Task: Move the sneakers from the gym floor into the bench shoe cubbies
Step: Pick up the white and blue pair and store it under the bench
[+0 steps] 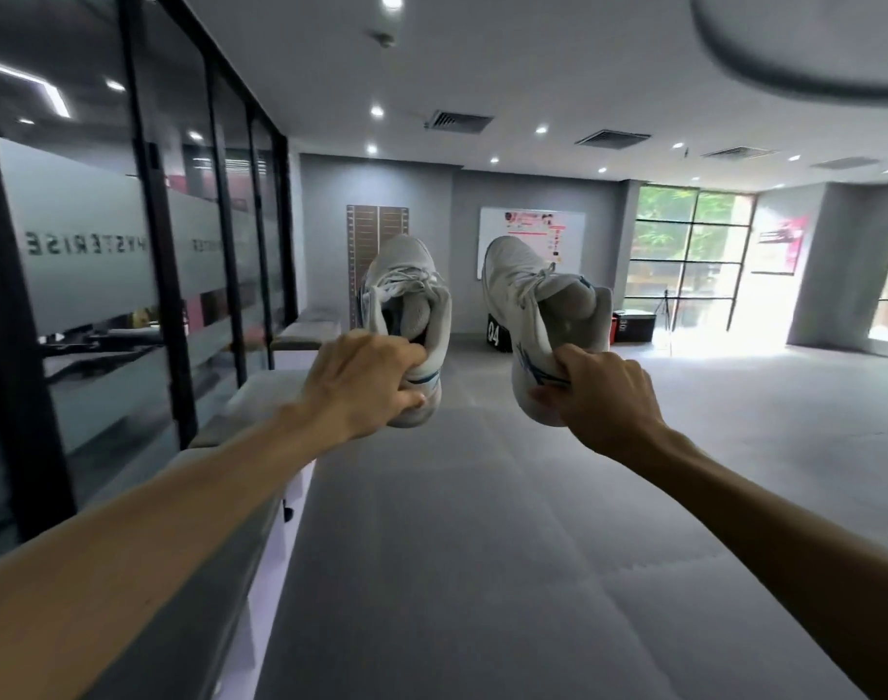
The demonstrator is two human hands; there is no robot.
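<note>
- Out in front of us, at about chest height, we hold both bare arms stretched forward and slightly apart over the grey padded gym floor (482, 522).
- Our left hand (366, 386) grips the heel of the left white mesh sneaker with blue trim (406, 295); the fingers curl over the heel collar into the opening and the thumb presses on the back of the heel below.
- That sneaker is raised clear of the floor, heel toward us and toe pointing away and upward, laces showing on top.
- Our right hand (598, 391) pinches the heel of the right white mesh sneaker with blue trim (537, 305), with the thumb against the back of the heel and the fingers wrapped round its right side.
- This second sneaker also hangs in the air, toe tipped up and away, leaning a little to the left; the two shoes are apart and do not touch.
- Both wrists are bent so the backs of our hands face the camera.
- Along the left side runs a low white bench with grey cushioned tops (260, 396), set against a black-framed glass wall with frosted bands (103, 245); we cannot see into its cubbies from this angle.
- Farther off stand a black box marked 04 (497, 336), a white notice board (532, 234) on the grey wall, and a large bright window (684, 255).
</note>
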